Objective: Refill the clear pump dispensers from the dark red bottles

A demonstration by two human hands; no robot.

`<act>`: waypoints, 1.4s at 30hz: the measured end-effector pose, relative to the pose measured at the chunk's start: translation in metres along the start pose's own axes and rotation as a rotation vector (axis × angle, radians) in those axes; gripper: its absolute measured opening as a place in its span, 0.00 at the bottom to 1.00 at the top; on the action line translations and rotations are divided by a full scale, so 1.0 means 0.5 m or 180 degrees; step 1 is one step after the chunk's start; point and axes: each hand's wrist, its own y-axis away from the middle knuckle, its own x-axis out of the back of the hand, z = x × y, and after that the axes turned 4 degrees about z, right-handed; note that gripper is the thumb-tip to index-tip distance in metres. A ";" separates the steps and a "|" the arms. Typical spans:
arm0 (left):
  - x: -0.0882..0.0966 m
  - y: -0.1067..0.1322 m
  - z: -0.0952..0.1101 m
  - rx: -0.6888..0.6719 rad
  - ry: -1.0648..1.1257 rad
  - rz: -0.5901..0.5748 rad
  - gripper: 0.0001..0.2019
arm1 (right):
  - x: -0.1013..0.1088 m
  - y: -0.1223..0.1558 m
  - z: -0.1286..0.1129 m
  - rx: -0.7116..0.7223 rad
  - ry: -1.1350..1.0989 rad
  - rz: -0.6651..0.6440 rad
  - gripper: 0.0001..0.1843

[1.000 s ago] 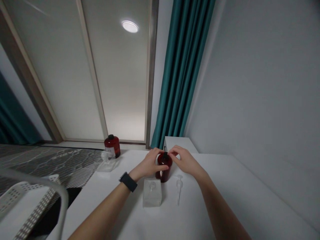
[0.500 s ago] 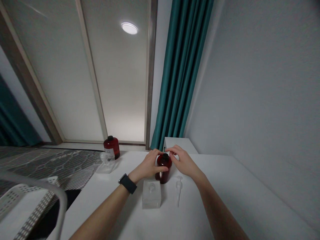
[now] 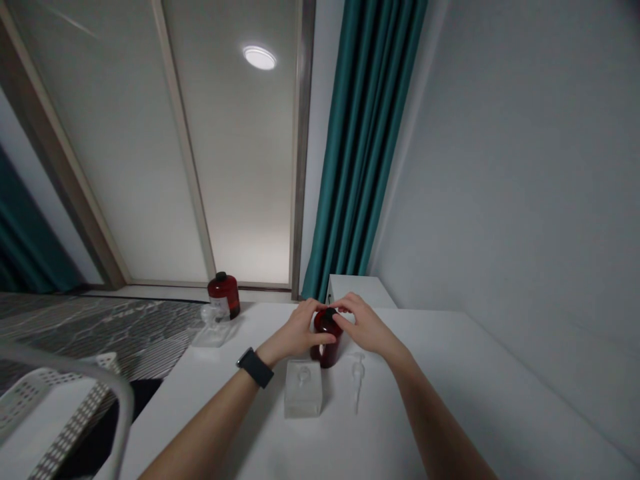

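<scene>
A dark red bottle [image 3: 329, 355] with a black cap [image 3: 330, 312] stands upright on the white table [image 3: 435, 413]. My left hand [image 3: 295, 330] is wrapped around its left side, the thumb across the front. The thumb and fingers of my right hand [image 3: 367, 327] are closed on the cap from the right. Just in front of the bottle sits a clear square container [image 3: 303, 397] with an open round neck. To its right, a clear pump head [image 3: 357, 372] with a dip tube lies on the tabletop.
Toward the table's far left are a second red bottle [image 3: 224, 295] with a black cap and another clear square container [image 3: 214, 330]. A white perforated basket [image 3: 65, 407] and a curved pale bar [image 3: 123, 400] are at lower left. Behind my hands is a white box-like piece [image 3: 364, 287].
My right hand's fingers have come from just beside the cap onto it. The left hand and the bottle have stayed in place.
</scene>
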 end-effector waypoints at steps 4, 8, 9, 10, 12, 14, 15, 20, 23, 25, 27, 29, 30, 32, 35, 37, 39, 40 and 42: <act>0.003 0.000 -0.004 -0.0049 -0.0016 -0.0049 0.25 | 0.012 0.004 0.009 -0.0067 -0.0042 -0.0130 0.07; 0.005 0.001 -0.009 -0.0112 -0.0112 -0.0031 0.25 | 0.017 0.018 0.019 -0.0149 -0.0201 -0.0406 0.19; 0.006 0.002 -0.010 -0.0157 -0.0123 -0.0036 0.25 | 0.014 0.022 0.022 -0.0212 -0.0276 -0.0500 0.27; 0.008 0.002 -0.010 -0.0213 -0.0122 -0.0052 0.22 | 0.010 0.025 0.025 -0.0292 -0.0357 -0.0604 0.36; 0.014 0.002 -0.008 -0.0332 -0.0118 -0.0092 0.16 | -0.002 0.029 0.030 -0.0452 -0.0510 -0.0794 0.51; 0.023 0.002 -0.004 -0.0436 -0.0173 -0.0087 0.14 | -0.017 0.029 0.033 -0.0542 -0.0675 -0.0880 0.57; 0.028 0.002 -0.001 -0.0477 -0.0227 -0.0050 0.14 | -0.023 0.028 0.033 -0.0557 -0.0752 -0.0869 0.58; 0.055 0.004 0.022 -0.0598 -0.0623 0.0285 0.13 | -0.038 0.020 0.010 -0.0336 -0.0710 -0.0363 0.58; 0.070 0.007 0.037 -0.0790 -0.1137 0.0361 0.14 | -0.034 0.017 -0.014 0.0019 -0.0276 -0.0065 0.55; 0.077 0.009 0.044 -0.0913 -0.1521 0.0356 0.15 | -0.029 0.015 -0.026 0.0256 0.0138 0.0051 0.54; 0.080 0.010 0.048 -0.0982 -0.1817 0.0317 0.16 | -0.026 0.014 -0.032 0.0493 0.0542 0.0149 0.54; 0.081 0.011 0.049 -0.0999 -0.1999 0.0261 0.18 | -0.024 0.013 -0.035 0.0717 0.0809 0.0206 0.55; 0.080 0.011 0.050 -0.0992 -0.2057 0.0234 0.18 | -0.023 0.013 -0.036 0.0801 0.0879 0.0217 0.55; 0.079 0.011 0.052 -0.0949 -0.2130 0.0190 0.19 | -0.024 0.012 -0.038 0.0891 0.0935 0.0189 0.55; 0.080 0.012 0.057 -0.0869 -0.2151 0.0124 0.17 | -0.025 0.013 -0.044 0.0884 0.0914 0.0129 0.54; 0.084 0.013 0.062 -0.0872 -0.2112 0.0054 0.16 | -0.023 0.015 -0.049 0.0786 0.0810 0.0063 0.53; 0.091 0.015 0.065 -0.0952 -0.2021 -0.0073 0.16 | -0.019 0.016 -0.053 0.0634 0.0615 -0.0111 0.53; 0.095 0.016 0.067 -0.0999 -0.1958 -0.0173 0.16 | -0.016 0.017 -0.054 0.0551 0.0500 -0.0234 0.54; 0.102 0.018 0.072 -0.1029 -0.1824 -0.0376 0.16 | -0.009 0.017 -0.056 0.0402 0.0288 -0.0442 0.54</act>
